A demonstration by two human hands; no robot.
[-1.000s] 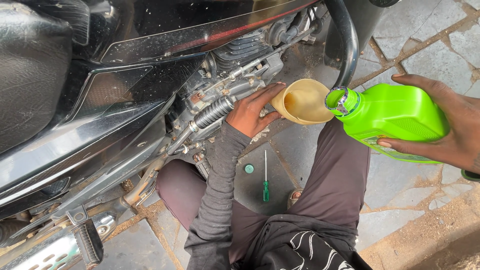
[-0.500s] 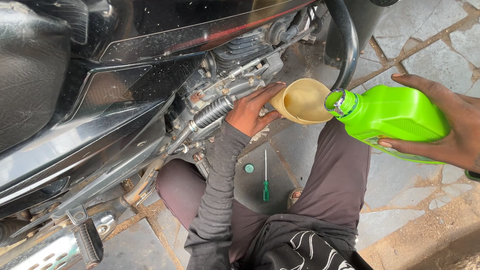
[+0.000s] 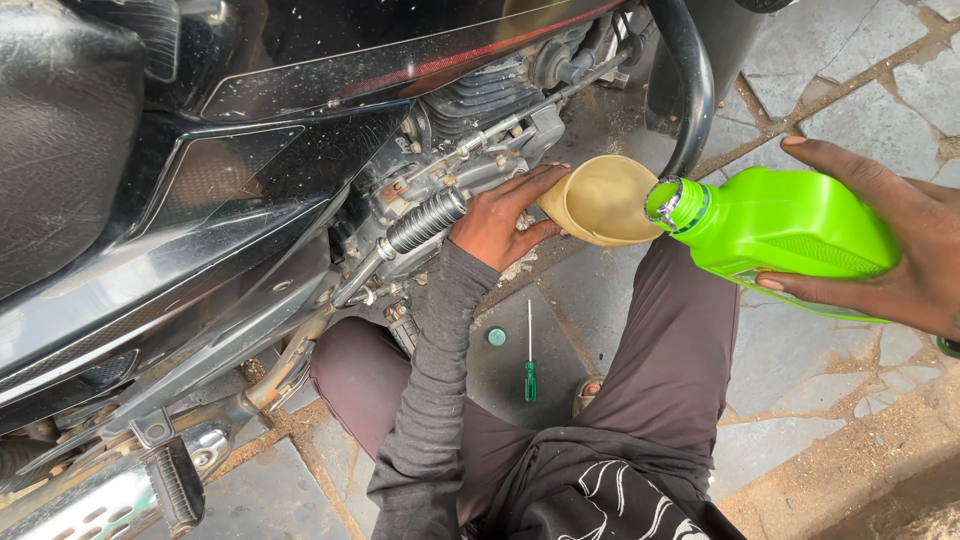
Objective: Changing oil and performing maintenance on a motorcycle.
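Bright green plastic fills the right hand (image 3: 905, 255): a squat bottle (image 3: 790, 225), tipped on its side, with the fingers wrapped over its top and the thumb pressed along its underside. Its uncapped neck, ringed by a torn silver seal, points leftward and sits just at the rim of a tan funnel (image 3: 603, 200). No label shows on the face turned up — only a finely ribbed patch near the palm.

The left hand (image 3: 503, 218) is closed about the funnel's narrow end, fingers curled over it and thumb beneath, holding the wide mouth toward the bottle. Just beyond its knuckles lies the motorcycle engine (image 3: 470, 130), grey and dusty, with a ribbed black rubber lever (image 3: 425, 220) touching distance to the left of the wrist. A grey knit sleeve (image 3: 430, 390) runs back from that hand toward the body.

Below the left hand, on the stone paving (image 3: 850, 80) between the person's knees, a small round green cap (image 3: 496, 337) lies flat; just to its right rests a screwdriver (image 3: 530, 355) with a green handle, blade pointing toward the funnel — apart from both hands.
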